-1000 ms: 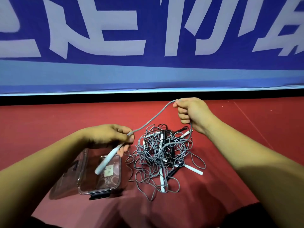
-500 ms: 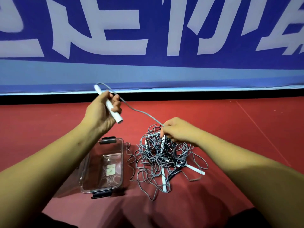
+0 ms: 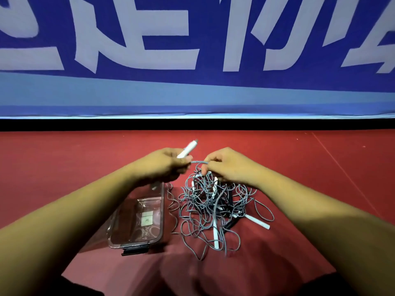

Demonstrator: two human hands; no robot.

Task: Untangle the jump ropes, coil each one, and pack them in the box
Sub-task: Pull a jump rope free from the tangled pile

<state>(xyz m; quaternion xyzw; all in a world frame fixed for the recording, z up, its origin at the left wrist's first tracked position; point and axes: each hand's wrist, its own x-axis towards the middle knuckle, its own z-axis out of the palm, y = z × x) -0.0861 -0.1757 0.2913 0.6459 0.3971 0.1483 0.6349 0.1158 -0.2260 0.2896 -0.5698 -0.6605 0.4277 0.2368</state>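
A tangled heap of grey jump ropes [image 3: 213, 208] with several white handles lies on the red floor. My left hand [image 3: 162, 165] grips one white handle [image 3: 188, 148], which points up and away. A short stretch of grey cord [image 3: 198, 162] runs from it to my right hand [image 3: 226, 165], which pinches the cord just above the heap. A clear plastic box [image 3: 158, 210] stands open to the left of the heap, partly under my left forearm, with only a small label on its bottom.
The box has a black latch [image 3: 134, 251] at its near end. A blue banner with large white characters [image 3: 192, 50] stands as a wall behind the red floor. A loose white handle [image 3: 256, 222] sticks out at the heap's right.
My left hand has come down and to the right with the handle. My right hand has risen off the heap. The two hands are now close together with a short cord between them.
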